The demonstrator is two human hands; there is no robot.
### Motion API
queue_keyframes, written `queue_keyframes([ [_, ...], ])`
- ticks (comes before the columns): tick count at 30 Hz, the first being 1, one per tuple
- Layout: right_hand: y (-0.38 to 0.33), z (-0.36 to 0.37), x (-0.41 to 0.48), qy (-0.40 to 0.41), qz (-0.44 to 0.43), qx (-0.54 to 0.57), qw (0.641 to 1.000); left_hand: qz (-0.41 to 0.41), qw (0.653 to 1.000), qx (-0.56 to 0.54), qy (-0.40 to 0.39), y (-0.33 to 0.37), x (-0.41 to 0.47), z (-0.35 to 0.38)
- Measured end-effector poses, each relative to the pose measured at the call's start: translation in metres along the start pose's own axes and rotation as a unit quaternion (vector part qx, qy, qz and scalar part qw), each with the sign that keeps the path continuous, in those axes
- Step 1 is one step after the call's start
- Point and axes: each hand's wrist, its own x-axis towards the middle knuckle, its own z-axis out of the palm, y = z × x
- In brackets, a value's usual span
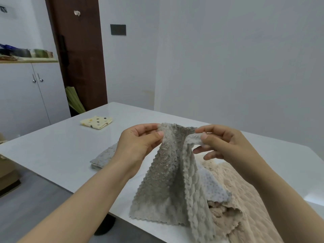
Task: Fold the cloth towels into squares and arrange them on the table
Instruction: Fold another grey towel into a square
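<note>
A grey fluffy towel [166, 176] hangs above the white table [52, 151], held up by its top edge. My left hand [138, 142] pinches the left part of that edge, and my right hand [226, 142] pinches the right corner between thumb and forefinger. The towel's lower end drapes onto the table and over a beige towel [245, 199] lying unfolded at the right. A folded light grey towel [105, 157] lies left of my left wrist. Farther back a folded yellow dotted cloth [96, 122] rests on the table.
The table's near edge runs diagonally below my left forearm, with grey floor beyond it. A white cabinet [26, 95] with items on top stands at the left, next to a dark brown door [78, 53]. White walls close off the back and right.
</note>
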Motion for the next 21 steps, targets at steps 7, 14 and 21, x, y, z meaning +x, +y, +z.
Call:
queue_keyframes([
  [7,0.001,0.005,-0.001,-0.058,-0.005,-0.022,0.998,-0.021,1.000,-0.009,0.001,0.000,-0.007,0.001],
  [14,0.002,0.017,0.001,0.056,-0.127,-0.163,0.977,-0.003,0.999,0.037,-0.015,-0.003,-0.014,0.002],
  [21,-0.011,0.026,0.004,0.065,-0.193,-0.198,0.959,0.040,0.997,0.044,-0.047,0.006,-0.022,0.006],
])
